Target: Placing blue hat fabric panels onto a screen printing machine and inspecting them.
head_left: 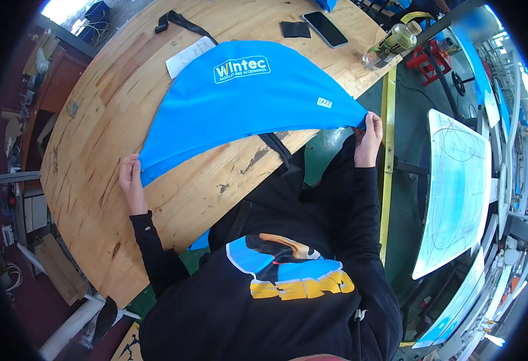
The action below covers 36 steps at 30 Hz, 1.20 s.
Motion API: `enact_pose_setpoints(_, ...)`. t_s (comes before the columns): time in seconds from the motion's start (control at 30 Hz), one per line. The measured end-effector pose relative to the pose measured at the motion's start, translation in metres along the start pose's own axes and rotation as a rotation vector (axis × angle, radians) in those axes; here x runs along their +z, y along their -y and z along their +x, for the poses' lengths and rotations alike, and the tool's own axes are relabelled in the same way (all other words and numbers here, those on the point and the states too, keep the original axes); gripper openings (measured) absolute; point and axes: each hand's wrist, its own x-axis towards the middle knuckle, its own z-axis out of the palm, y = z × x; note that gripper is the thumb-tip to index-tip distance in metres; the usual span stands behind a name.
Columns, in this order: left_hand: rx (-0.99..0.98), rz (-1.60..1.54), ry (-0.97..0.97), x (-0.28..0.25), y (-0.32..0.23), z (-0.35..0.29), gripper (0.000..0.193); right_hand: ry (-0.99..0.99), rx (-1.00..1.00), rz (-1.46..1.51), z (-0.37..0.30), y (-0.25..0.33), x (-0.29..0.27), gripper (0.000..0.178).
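A bright blue fabric piece (216, 108) with a printed white logo is spread across the wooden table, its near edge drawn into a shallow curve. At its lower left corner my left hand (131, 180) pinches the cloth. My right hand (369, 141) grips the right corner, just past the table's edge. A small white sticker (324, 103) sits on the fabric near the right end. From beneath the fabric a black strap (274, 148) hangs over the near table edge. Another black strap (183, 23) sticks out beyond the far side, beside a white paper slip (186, 57).
The wooden table (89, 198) has chipped patches. On its far right lie a phone (325, 29), a dark square patch (295, 29) and a tilted-looking bottle (393, 45). A yellow rail (388, 126) runs along the right. Beyond it stand a pale marked panel (456, 192) and a red stool (427, 66).
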Motion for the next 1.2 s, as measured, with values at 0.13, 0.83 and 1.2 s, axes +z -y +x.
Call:
enact_pose_setpoints(0.13, 0.025, 0.022, -0.025, -0.004, 0.004, -0.008, 0.014, 0.021, -0.09, -0.022, -0.004, 0.01, 0.002, 0.015)
enact_pose_setpoints(0.83, 0.759, 0.893, 0.242, 0.152, -0.098, 0.011, 0.045, 0.258, -0.914, -1.025, -0.025, 0.04, 0.085, 0.043)
enact_pose_setpoints(1.2, 0.536, 1.041, 0.295, 0.101, -0.055, 0.003, 0.052, 0.41, -0.918, -1.441, -0.034, 0.01, 0.095, 0.055)
